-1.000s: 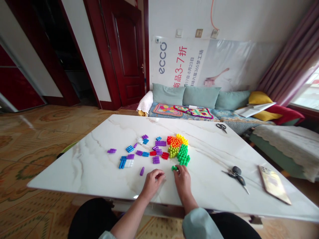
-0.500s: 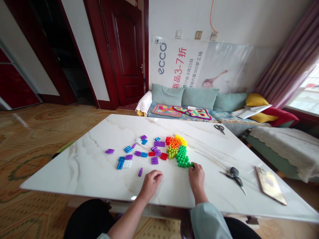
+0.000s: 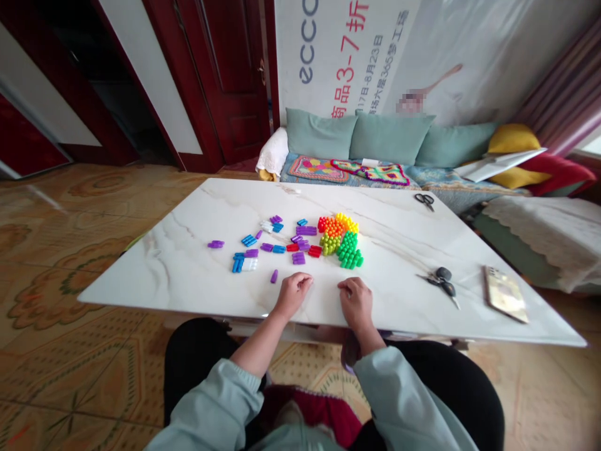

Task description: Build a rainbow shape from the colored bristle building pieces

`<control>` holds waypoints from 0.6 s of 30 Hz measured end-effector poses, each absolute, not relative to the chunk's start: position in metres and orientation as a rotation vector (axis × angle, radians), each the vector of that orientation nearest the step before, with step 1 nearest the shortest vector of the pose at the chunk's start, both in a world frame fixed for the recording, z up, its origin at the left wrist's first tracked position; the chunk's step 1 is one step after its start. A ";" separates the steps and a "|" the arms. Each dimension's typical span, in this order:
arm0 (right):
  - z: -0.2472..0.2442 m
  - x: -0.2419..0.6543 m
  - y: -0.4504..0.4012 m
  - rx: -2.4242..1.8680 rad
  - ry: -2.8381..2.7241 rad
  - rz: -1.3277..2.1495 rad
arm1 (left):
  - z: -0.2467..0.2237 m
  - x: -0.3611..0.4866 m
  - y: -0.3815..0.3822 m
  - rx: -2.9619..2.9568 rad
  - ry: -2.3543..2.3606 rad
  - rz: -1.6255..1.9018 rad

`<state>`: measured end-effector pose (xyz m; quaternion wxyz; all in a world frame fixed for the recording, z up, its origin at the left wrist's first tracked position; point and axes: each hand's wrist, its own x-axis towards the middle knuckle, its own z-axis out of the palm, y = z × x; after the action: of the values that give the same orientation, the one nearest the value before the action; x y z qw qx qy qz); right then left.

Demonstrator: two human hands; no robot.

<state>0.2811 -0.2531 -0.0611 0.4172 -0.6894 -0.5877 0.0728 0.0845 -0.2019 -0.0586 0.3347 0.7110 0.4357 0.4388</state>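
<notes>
My left hand (image 3: pixel 294 293) rests low over the near part of the table, fingers curled in towards the thumb, with nothing visible in them. Just right of it is my right hand (image 3: pixel 355 300), also curled, its fingertips pointing left and no piece showing. Beyond the right hand stands a cluster of small green plastic pieces (image 3: pixel 350 252), touching olive-green pieces (image 3: pixel 330 244), orange-red pieces (image 3: pixel 331 224) and yellow pieces (image 3: pixel 348 222). A single purple piece (image 3: pixel 274 276) lies left of my left hand. Purple rows (image 3: pixel 298 258) and red pieces (image 3: pixel 315 251) lie beyond it.
Blue pieces (image 3: pixel 248 240) and white pieces (image 3: pixel 250 264) are scattered on the left of the marble-patterned table (image 3: pixel 164 269). To the right are dark-handled scissors (image 3: pixel 441 283) and a gold phone (image 3: pixel 505 293). Black scissors (image 3: pixel 425 200) lie near the far edge, before a sofa (image 3: pixel 436 178).
My right hand has left the green pieces and drawn back towards me and left. My left hand stays near its place, still curled. The camera view has tilted down.
</notes>
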 end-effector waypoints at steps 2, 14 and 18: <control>-0.061 0.279 -0.256 -1.728 -1.519 0.193 | -0.062 0.085 -0.201 1.849 1.137 1.145; -0.058 0.276 -0.261 -1.711 -1.565 0.131 | -0.060 0.086 -0.203 1.926 1.084 1.195; -0.055 0.278 -0.257 -1.703 -1.582 0.097 | -0.062 0.086 -0.203 2.009 1.050 1.182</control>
<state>0.2776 -0.2574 -0.0551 0.3966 -0.6720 -0.6243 0.0385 0.0858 -0.2026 -0.0619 0.2886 0.7524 0.3933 0.4426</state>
